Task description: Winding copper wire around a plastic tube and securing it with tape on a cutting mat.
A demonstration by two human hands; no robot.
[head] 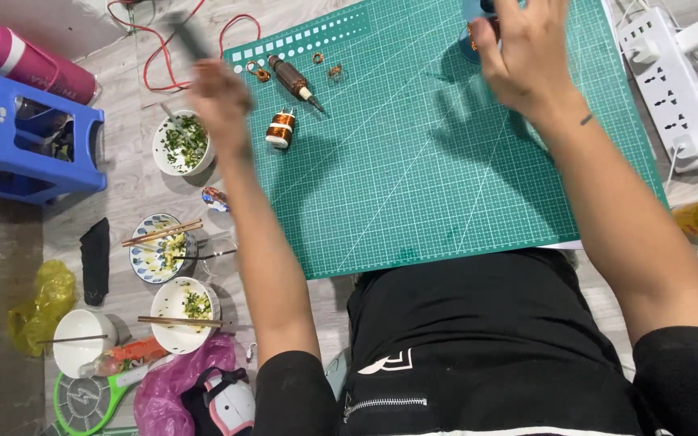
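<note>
Hands clenched at mat (446,161) far edge: left hand (220,97) gripping dark tool (187,36), right hand (523,52) copper coil (482,32)

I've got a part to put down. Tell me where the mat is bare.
The cutting mat is bare across its middle and near edge, between the copper coil and the right hand. The far left corner is crowded with the screwdriver and small rings. Bowls crowd the floor on the left.

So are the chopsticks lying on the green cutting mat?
No, the chopsticks rest across bowls on the floor, left of the green cutting mat.
</note>
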